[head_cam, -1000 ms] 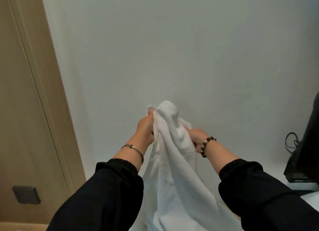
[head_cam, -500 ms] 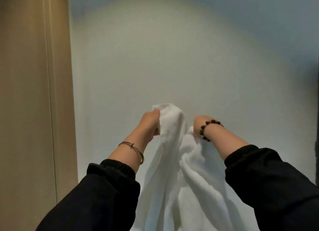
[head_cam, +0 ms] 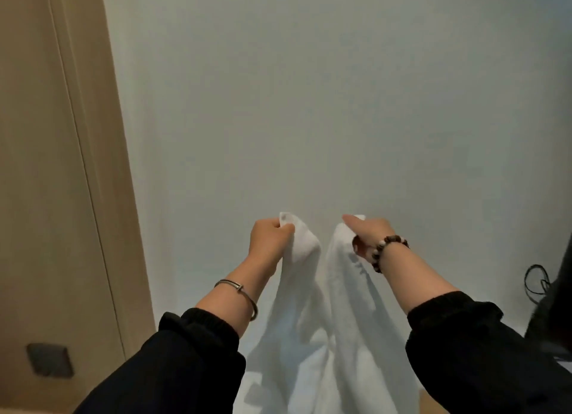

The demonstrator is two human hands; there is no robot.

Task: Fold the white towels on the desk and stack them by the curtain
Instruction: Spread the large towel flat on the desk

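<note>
A white towel (head_cam: pixel 328 336) hangs in the air in front of a pale wall, held up by both hands. My left hand (head_cam: pixel 269 240) pinches one top corner of it. My right hand (head_cam: pixel 370 237) grips the other top corner, a short gap away. The cloth sags between the two corners and drops out of the bottom of the view. The desk and the curtain are hidden from view.
A beige wood panel (head_cam: pixel 62 166) with a dark square plate (head_cam: pixel 49 359) runs down the left side. A black object (head_cam: pixel 557 314) with a looped black cable (head_cam: pixel 535 283) sits at the right edge.
My hands have moved apart, each now holding a separate top corner, so the bunched towel has begun to spread. The view has shifted back down and to the left.
</note>
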